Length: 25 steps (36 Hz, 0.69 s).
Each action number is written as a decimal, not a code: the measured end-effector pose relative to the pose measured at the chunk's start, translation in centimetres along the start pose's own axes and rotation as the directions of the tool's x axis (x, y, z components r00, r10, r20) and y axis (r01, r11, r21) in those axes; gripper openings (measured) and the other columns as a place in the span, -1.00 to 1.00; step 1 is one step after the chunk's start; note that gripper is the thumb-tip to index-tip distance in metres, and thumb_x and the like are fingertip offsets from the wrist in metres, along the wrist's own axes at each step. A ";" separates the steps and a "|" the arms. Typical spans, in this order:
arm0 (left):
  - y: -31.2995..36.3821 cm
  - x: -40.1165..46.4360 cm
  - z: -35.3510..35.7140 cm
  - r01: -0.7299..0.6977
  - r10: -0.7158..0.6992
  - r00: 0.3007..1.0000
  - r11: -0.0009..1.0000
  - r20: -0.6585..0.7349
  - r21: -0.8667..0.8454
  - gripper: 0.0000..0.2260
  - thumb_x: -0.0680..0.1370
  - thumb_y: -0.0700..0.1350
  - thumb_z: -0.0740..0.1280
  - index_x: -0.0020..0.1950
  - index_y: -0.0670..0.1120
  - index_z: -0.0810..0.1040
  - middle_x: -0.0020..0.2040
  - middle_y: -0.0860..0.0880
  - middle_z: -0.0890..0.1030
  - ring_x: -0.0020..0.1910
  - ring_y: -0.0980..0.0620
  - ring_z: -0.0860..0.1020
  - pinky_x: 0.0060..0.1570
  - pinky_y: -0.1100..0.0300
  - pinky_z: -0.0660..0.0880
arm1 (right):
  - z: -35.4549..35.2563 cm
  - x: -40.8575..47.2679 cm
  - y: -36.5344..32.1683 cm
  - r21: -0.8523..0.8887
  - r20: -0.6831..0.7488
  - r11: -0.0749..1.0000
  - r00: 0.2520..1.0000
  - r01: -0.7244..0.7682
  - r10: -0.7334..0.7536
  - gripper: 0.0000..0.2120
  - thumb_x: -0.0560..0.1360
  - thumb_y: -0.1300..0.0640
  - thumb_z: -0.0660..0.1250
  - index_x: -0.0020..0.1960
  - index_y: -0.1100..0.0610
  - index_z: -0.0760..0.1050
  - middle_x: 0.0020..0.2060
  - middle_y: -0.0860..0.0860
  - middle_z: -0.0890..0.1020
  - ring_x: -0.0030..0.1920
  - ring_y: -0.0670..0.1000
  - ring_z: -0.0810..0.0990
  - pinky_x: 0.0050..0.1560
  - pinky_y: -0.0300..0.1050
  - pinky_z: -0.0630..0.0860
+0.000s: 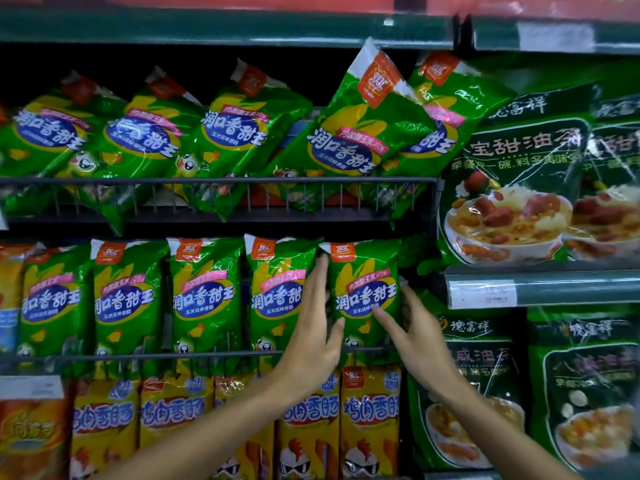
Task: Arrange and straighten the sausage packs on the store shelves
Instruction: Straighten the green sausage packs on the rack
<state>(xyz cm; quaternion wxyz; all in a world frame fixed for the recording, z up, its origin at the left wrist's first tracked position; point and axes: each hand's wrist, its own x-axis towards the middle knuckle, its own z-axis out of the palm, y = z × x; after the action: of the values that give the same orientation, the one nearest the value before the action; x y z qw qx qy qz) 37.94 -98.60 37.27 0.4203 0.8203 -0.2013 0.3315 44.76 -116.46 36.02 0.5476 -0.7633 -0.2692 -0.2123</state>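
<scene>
Upright green sausage packs stand in a row on the middle shelf behind a wire rail (pixel 207 356). Both my hands are at the rightmost green sausage pack (pixel 363 271). My left hand (pixel 317 327) lies with straight fingers along the pack's left edge, in the gap beside the neighbouring pack (pixel 277 296), and its thumb touches the front. My right hand (pixel 410 327) grips the pack's right edge, one digit across the front and the others curled round the side. On the upper shelf, more green packs (pixel 156 133) lean over; one (pixel 360 133) tilts and sticks up above the others.
Yellow sausage packs (pixel 370 420) fill the shelf below my hands. Large dark green bags showing bowls of food (pixel 519 181) fill the shelves on the right, with a price strip (pixel 540 289) under the upper ones. A wire rail (pixel 221 181) fronts the upper shelf.
</scene>
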 end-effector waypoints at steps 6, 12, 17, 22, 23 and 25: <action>-0.6 -0.7 0.4 -0.355 0.320 0.935 0.846 0.154 0.398 -0.28 0.64 -0.24 0.33 0.68 -0.01 -0.01 0.68 0.04 -0.15 0.66 0.02 -0.15 0.60 0.12 0.02 | 1.0 -1.8 1.2 -0.272 -0.156 0.929 0.941 0.250 -0.299 -0.23 0.56 0.14 0.39 0.64 0.06 0.06 0.59 -0.01 0.16 0.60 -0.11 0.11 0.53 -0.18 0.26; -2.2 1.7 0.1 -0.390 0.266 0.921 0.662 0.285 0.640 -0.33 0.70 0.03 0.20 0.68 0.01 -0.15 0.67 0.03 -0.23 0.64 0.03 -0.24 0.62 -0.04 -0.09 | 1.1 -2.1 2.7 -0.578 -0.032 0.700 0.845 0.420 -0.533 -0.30 0.55 0.22 0.39 0.61 0.22 0.15 0.61 0.08 0.15 0.60 0.07 0.17 0.51 0.08 0.33; -2.1 2.6 0.2 -0.391 0.225 0.920 0.601 0.321 0.697 -0.33 0.71 0.15 0.11 0.67 0.01 -0.21 0.66 0.03 -0.28 0.63 0.00 -0.29 0.62 -0.08 -0.11 | 0.6 -1.6 2.7 -0.640 0.029 0.647 0.854 0.415 -0.520 -0.39 0.64 0.09 0.28 0.61 0.20 0.15 0.63 0.09 0.11 0.62 0.11 0.12 0.48 0.23 0.35; -1.9 3.7 -0.1 -0.372 0.235 0.928 0.546 0.289 0.751 -0.31 0.67 0.18 0.17 0.68 0.04 -0.11 0.68 -0.02 -0.20 0.65 -0.05 -0.23 0.61 -0.14 -0.08 | 0.7 -0.7 0.8 -0.635 0.079 0.638 0.859 0.435 -0.507 -0.28 0.61 0.07 0.36 0.63 0.22 0.07 0.64 0.08 0.06 0.64 0.11 0.00 0.55 0.20 0.22; -1.9 3.8 -0.2 -0.364 0.232 0.931 0.541 0.281 0.758 -0.30 0.66 0.18 0.18 0.68 0.03 -0.09 0.68 -0.02 -0.18 0.65 -0.04 -0.21 0.61 -0.14 -0.06 | 0.7 -0.4 0.5 -0.625 0.088 0.638 0.853 0.450 -0.515 -0.29 0.62 0.07 0.35 0.63 0.21 0.08 0.64 0.07 0.07 0.64 0.11 0.00 0.55 0.21 0.21; -1.9 3.8 -0.6 -0.346 0.234 0.937 0.529 0.258 0.775 -0.29 0.65 0.17 0.21 0.68 -0.01 -0.05 0.68 -0.04 -0.15 0.66 -0.03 -0.17 0.60 -0.15 -0.04 | 0.8 0.3 0.3 -0.610 0.110 0.635 0.844 0.475 -0.526 -0.31 0.62 0.07 0.35 0.63 0.18 0.09 0.64 0.05 0.08 0.64 0.12 0.00 0.54 0.23 0.21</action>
<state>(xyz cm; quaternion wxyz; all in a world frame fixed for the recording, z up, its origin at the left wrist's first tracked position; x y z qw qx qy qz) 41.53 -97.23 39.11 -0.0748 0.8940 -0.1864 0.4004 45.21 -115.69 35.71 0.1978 -0.7849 -0.3642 -0.4607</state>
